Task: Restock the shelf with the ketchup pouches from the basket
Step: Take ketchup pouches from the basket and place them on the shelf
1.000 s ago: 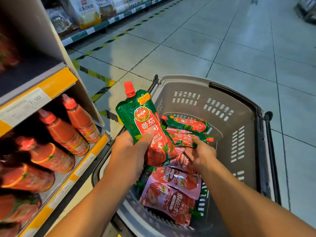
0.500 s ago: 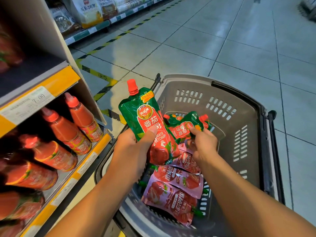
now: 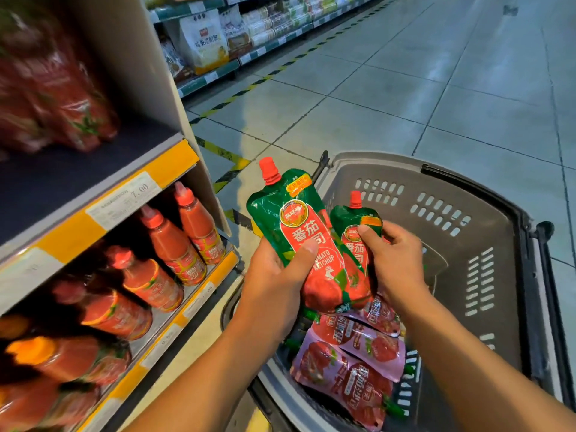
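Observation:
My left hand (image 3: 274,285) grips a green and red ketchup pouch (image 3: 296,222) with a red cap, upright above the left rim of the grey basket (image 3: 486,244). Beside it my right hand (image 3: 396,260) holds a second, smaller-looking green pouch (image 3: 353,232) upright, partly behind the first one. Several pink ketchup pouches (image 3: 352,363) lie flat in the basket's near end. The shelf (image 3: 103,210) with yellow edge strips stands to the left, its upper board dark and partly bare.
Red ketchup bottles (image 3: 174,244) lie in rows on the lower shelf. Blurred red packs (image 3: 53,98) sit on the upper shelf at far left. Tiled floor (image 3: 405,98) with yellow-black tape stretches ahead; another shelf row (image 3: 237,42) of bagged goods runs along the far left.
My right hand lifted a green pouch out of the basket and turned it upright next to the one in my left hand. The view swung up and left toward the shelf.

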`<state>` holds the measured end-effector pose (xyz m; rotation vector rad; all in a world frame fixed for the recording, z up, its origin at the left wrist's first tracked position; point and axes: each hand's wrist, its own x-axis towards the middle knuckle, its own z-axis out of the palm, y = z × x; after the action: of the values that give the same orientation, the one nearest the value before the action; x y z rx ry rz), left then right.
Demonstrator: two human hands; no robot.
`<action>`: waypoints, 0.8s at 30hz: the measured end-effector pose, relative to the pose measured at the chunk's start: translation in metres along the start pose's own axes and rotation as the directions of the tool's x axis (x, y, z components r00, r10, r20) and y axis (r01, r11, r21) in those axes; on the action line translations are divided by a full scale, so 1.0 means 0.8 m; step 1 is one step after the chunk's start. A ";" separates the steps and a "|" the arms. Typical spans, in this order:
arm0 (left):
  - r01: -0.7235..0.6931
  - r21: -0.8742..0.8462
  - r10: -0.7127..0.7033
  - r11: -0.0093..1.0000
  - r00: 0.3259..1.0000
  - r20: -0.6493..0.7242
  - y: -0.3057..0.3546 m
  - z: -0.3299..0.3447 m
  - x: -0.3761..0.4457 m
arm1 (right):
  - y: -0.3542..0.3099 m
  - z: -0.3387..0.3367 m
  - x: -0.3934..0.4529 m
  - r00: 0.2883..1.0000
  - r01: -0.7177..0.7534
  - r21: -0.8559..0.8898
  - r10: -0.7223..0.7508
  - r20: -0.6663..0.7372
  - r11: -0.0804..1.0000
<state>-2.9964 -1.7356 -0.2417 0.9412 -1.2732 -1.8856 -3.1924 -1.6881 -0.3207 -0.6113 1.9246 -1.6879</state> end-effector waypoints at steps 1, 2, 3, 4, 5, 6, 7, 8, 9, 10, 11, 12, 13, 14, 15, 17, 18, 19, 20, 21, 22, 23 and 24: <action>-0.017 -0.029 0.018 0.999 1.000 0.003 0.003 -0.005 -0.003 | -0.005 0.003 -0.003 1.000 0.006 0.014 -0.006 0.015 1.000; -0.042 -0.046 0.042 0.998 0.999 0.004 0.006 -0.012 -0.005 | -0.010 0.006 -0.006 0.999 0.016 0.016 -0.017 0.028 1.000; -0.065 -0.057 0.065 0.996 0.998 -0.004 0.011 -0.020 -0.007 | -0.015 0.008 -0.009 0.999 0.030 0.006 -0.030 0.041 1.000; -0.088 -0.059 0.087 0.994 0.996 -0.020 0.016 -0.030 -0.009 | -0.020 0.011 -0.013 0.997 0.048 -0.011 -0.048 0.059 0.999; -0.111 -0.045 0.109 0.993 0.993 -0.044 0.023 -0.041 -0.012 | -0.024 0.012 -0.016 0.995 0.065 -0.032 -0.062 0.073 0.997; -0.133 -0.016 0.131 0.991 0.989 -0.071 0.029 -0.055 -0.014 | -0.028 0.014 -0.019 0.993 0.085 -0.061 -0.080 0.084 0.994; -0.150 0.021 0.151 0.988 0.984 -0.096 0.036 -0.070 -0.017 | -0.034 0.016 -0.023 0.990 0.112 -0.093 -0.104 0.092 0.989; -0.170 0.064 0.176 0.983 0.978 -0.112 0.045 -0.085 -0.020 | -0.041 0.019 -0.027 0.986 0.146 -0.107 -0.136 0.096 0.983; -0.188 0.105 0.200 0.977 0.972 -0.122 0.054 -0.100 -0.024 | -0.051 0.022 -0.032 0.982 0.170 -0.105 -0.160 0.097 0.980; -0.201 0.135 0.218 0.970 0.967 -0.130 0.063 -0.114 -0.029 | -0.064 0.025 -0.036 0.978 0.188 -0.096 -0.177 0.111 0.977; -0.203 0.148 0.224 0.968 0.964 -0.146 0.072 -0.129 -0.034 | -0.080 0.032 -0.041 0.974 0.198 -0.086 -0.186 0.129 0.976; -0.200 0.149 0.224 0.968 0.960 -0.168 0.081 -0.143 -0.039 | -0.096 0.040 -0.044 0.970 0.213 -0.068 -0.202 0.137 0.975; -0.199 0.153 0.226 0.968 0.955 -0.191 0.091 -0.156 -0.044 | -0.113 0.051 -0.048 0.965 0.231 -0.048 -0.222 0.139 0.972; -0.206 0.171 0.240 0.964 0.947 -0.213 0.098 -0.170 -0.049 | -0.132 0.064 -0.053 0.955 0.256 -0.020 -0.250 0.159 0.966; -0.215 0.190 0.257 0.958 0.938 -0.234 0.105 -0.181 -0.053 | -0.151 0.078 -0.057 0.938 0.277 0.008 -0.272 0.216 0.961; -0.235 0.211 0.290 0.949 0.913 -0.287 0.118 -0.201 -0.062 | -0.186 0.105 -0.062 0.889 0.334 0.105 -0.350 0.295 0.937; -0.248 0.220 0.308 0.944 0.899 -0.311 0.124 -0.212 -0.066 | -0.205 0.122 -0.066 0.860 0.354 0.137 -0.380 0.342 0.925; -0.257 0.236 0.327 0.937 0.884 -0.334 0.130 -0.221 -0.071 | -0.224 0.140 -0.072 0.816 0.371 0.154 -0.401 0.416 0.916; -0.265 0.259 0.346 0.929 0.871 -0.349 0.136 -0.231 -0.076 | -0.237 0.161 -0.075 0.772 0.376 0.152 -0.400 0.494 0.914; -0.270 0.275 0.359 0.923 0.861 -0.361 0.142 -0.239 -0.081 | -0.250 0.181 -0.081 0.734 0.362 0.149 -0.380 0.562 0.920; -0.271 0.287 0.368 0.919 0.851 -0.374 0.147 -0.248 -0.085 | -0.257 0.201 -0.085 0.707 0.322 0.148 -0.341 0.619 0.935; -0.265 0.289 0.366 0.920 0.844 -0.391 0.151 -0.255 -0.090 | -0.261 0.221 -0.091 0.686 0.241 0.164 -0.287 0.669 0.957; -0.258 0.284 0.361 0.923 0.837 -0.412 0.155 -0.261 -0.095 | -0.261 0.238 -0.095 0.676 0.160 0.162 -0.227 0.701 0.974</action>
<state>-2.7647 -1.8070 -0.1652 1.1317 -1.2606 -1.1933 -3.0115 -1.8126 -0.1269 -1.2627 1.2321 -1.3296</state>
